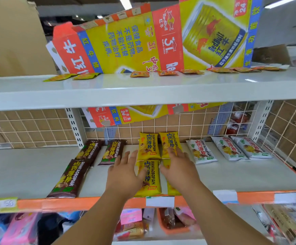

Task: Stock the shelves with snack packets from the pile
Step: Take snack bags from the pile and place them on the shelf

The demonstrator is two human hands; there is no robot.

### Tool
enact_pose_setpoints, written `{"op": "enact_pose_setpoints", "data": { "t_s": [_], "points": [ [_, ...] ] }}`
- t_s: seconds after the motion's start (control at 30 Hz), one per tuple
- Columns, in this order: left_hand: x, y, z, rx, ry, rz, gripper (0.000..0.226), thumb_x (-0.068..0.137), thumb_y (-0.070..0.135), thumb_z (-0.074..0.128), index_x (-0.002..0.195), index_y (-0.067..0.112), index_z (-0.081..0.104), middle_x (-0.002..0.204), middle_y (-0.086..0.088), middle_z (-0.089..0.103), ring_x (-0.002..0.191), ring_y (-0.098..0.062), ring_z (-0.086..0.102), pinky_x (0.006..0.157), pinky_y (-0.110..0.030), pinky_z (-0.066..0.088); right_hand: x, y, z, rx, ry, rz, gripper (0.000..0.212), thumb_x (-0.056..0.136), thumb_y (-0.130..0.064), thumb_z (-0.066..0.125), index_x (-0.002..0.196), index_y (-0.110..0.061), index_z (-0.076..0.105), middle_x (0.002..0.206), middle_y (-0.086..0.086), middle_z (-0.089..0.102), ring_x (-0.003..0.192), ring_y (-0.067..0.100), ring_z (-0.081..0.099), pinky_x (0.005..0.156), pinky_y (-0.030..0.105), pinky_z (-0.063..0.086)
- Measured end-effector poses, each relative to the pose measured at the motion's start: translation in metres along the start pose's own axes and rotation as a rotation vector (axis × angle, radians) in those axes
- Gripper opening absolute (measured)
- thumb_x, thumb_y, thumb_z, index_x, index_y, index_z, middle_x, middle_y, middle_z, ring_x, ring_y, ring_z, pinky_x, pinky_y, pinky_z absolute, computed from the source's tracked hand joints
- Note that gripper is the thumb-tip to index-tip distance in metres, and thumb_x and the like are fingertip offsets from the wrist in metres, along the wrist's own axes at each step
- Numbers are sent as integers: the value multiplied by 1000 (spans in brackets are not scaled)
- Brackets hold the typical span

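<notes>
On the middle shelf lie several yellow snack packets in two columns. My left hand lies flat with straight fingers beside and on the left edge of the front left yellow packet. My right hand rests with spread fingers on the right column, covering much of the front right yellow packet and touching the rear right one. The rear left yellow packet lies uncovered. Three brown packets lie to the left and three white packets to the right.
The upper shelf carries small orange and yellow sachets and a flattened yellow Red Bull carton leaning behind. A wire grid backs the middle shelf. An orange price strip edges its front. Mixed goods fill the shelf below.
</notes>
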State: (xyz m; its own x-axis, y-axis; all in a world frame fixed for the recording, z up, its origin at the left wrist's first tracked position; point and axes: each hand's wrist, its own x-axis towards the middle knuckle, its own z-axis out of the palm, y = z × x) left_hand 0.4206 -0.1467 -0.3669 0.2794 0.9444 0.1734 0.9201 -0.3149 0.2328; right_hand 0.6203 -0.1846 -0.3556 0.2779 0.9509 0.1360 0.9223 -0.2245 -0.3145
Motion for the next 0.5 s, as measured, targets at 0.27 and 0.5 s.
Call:
{"op": "enact_pose_setpoints", "data": {
  "t_s": [0.27,0.5],
  "points": [
    [-81,-46,-64,9,100,-16,90,82,77,14,161,35,16,168,1,19,153,-29,19,118,-48,30,-83,-73,-21,-19,26,-63,80,90,-60,51,157,-25,26,164,8,25,144,34,30,112,47,37],
    [-139,-83,-175,-28,334,-21,82,80,72,22,153,36,34,150,7,46,136,-20,43,103,-42,45,-136,-162,-89,21,207,-244,65,88,-50,54,147,-24,45,139,2,54,126,27,48,104,40,44]
  ]
}}
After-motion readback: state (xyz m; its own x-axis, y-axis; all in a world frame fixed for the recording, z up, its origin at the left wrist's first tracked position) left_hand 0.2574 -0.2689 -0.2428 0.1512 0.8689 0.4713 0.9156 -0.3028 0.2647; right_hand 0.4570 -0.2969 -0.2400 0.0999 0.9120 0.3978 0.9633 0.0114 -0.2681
